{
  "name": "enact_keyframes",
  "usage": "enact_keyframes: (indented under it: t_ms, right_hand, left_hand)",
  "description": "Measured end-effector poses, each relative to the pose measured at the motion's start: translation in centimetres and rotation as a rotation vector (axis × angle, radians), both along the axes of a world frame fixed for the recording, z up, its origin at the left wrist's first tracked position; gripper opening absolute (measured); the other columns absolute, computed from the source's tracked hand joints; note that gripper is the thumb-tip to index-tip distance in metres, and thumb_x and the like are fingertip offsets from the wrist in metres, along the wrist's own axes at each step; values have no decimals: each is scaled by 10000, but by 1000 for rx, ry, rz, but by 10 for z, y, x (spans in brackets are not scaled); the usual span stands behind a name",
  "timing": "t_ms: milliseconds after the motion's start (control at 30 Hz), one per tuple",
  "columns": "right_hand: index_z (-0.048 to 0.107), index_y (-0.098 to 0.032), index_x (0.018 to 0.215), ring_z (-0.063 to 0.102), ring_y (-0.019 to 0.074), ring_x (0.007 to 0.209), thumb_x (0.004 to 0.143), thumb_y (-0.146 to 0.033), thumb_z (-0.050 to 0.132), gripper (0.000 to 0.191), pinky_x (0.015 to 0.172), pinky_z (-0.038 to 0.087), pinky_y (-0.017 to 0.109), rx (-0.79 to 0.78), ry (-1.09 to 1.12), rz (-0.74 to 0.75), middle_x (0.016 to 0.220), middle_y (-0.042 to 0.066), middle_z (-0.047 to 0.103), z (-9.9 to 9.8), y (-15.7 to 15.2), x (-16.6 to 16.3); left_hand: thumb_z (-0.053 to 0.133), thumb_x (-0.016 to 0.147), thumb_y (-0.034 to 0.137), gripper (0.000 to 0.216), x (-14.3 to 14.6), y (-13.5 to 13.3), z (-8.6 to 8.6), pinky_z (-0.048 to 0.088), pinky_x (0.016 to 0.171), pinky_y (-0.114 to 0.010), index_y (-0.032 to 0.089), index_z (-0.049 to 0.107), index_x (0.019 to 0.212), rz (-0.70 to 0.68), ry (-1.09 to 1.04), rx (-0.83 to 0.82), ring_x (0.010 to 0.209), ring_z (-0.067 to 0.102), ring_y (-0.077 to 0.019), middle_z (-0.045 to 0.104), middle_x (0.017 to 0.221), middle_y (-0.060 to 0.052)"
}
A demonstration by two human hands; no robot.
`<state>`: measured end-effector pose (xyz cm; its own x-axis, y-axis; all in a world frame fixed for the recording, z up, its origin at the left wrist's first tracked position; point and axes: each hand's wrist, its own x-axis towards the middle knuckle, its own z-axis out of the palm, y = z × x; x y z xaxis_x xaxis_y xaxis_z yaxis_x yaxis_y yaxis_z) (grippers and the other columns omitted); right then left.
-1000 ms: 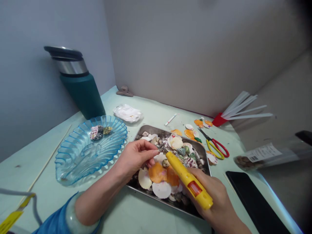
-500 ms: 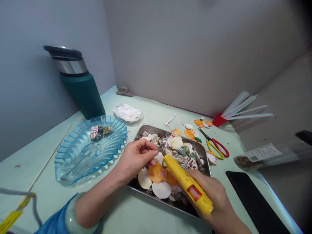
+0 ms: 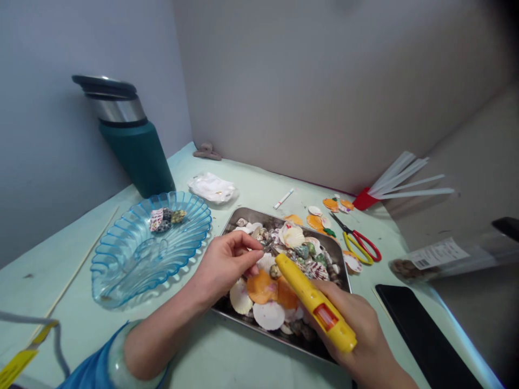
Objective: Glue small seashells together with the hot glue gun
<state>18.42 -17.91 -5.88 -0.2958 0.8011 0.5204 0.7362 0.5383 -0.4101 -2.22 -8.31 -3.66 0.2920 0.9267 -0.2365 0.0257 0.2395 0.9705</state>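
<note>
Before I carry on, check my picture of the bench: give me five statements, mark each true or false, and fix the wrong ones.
1. The right hand grips the yellow glue gun. True.
2. The blue dish holds a small cluster of shells. True.
3. The left hand is over the blue dish. False: it reaches over the metal tray.
4. The teal bottle stands beyond the blue dish. True.
5. The scissors lie inside the metal tray. False: they lie on the table beside it.
</note>
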Motion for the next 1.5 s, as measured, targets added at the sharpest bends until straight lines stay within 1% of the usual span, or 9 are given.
enact_keyframes:
  t_ms: [267, 467, 567, 733, 867, 1033, 1267, 1367, 1500]
  right_hand:
    - [549, -205, 1073, 700, 165, 626, 858, -199, 522, 216, 561, 533, 225, 7, -22, -48, 883, 52, 732, -4, -1, 2]
    - [539, -202, 1086, 707, 164, 643, 875, -224, 528, 213, 551, 535, 214, -6, -1, 34, 862, 48, 733, 1, 2, 0]
    - [533, -202, 1095, 710, 163, 661, 872, -222, 538, 224, 566, 538, 213, -6, 4, 50, 874, 47, 731, 2, 2, 1]
    - [528, -205, 1086, 706, 160, 644, 887, -220, 507, 201, 559, 538, 216, 11, 6, 62, 869, 47, 729, 3, 1, -1]
    - [530, -200, 1089, 707, 163, 653, 894, -225, 503, 199, 564, 536, 216, 12, 6, 54, 865, 49, 729, 4, 1, -2]
    - [527, -197, 1085, 697, 161, 641, 877, -204, 523, 208, 539, 512, 216, -19, -20, -12, 862, 52, 727, -1, 0, 0]
    - [515, -203, 1102, 697, 153, 664, 901, -236, 510, 204, 567, 512, 210, -14, -20, 8, 881, 46, 721, -3, 0, 1]
    - [514, -205, 1105, 692, 145, 648, 917, -272, 496, 201, 563, 512, 206, -11, -8, 39, 864, 38, 719, 0, 1, 0]
    - [513, -209, 1108, 695, 145, 654, 920, -273, 490, 200, 566, 512, 210, -5, -5, 71, 866, 39, 721, 2, 1, 0]
  left_hand:
    - [681, 688, 243, 116, -1, 0, -5, 431, 471, -184, 162, 611, 733, -18, 26, 83, 446, 544, -96, 577, 472, 37]
    - [650, 716, 245, 86, -2, -1, -9, 435, 485, -195, 174, 632, 762, -16, 131, 193, 478, 564, -109, 594, 517, 28]
    - [646, 723, 244, 80, -3, -1, -10, 436, 486, -195, 176, 631, 761, -8, 147, 202, 480, 568, -112, 595, 511, 28]
    - [663, 716, 245, 98, -1, -1, -8, 441, 479, -191, 169, 619, 760, 18, 108, 161, 473, 566, -107, 602, 510, 31]
    - [674, 709, 240, 118, -1, 0, -3, 419, 458, -175, 156, 602, 751, 24, 48, 49, 450, 539, -90, 590, 485, 35]
    - [705, 675, 245, 160, -2, 3, -1, 416, 459, -171, 140, 598, 729, -13, -52, -62, 429, 512, -71, 582, 486, 38]
    - [729, 664, 251, 197, -4, 4, -6, 414, 456, -168, 133, 593, 745, -38, -131, -109, 425, 520, -70, 585, 474, 40]
    - [735, 663, 248, 198, -4, 4, -7, 406, 452, -165, 134, 598, 748, -41, -133, -115, 423, 521, -69, 583, 466, 41]
    - [733, 672, 256, 197, -4, 5, -7, 410, 453, -169, 136, 603, 759, -48, -130, -108, 428, 525, -72, 594, 476, 36]
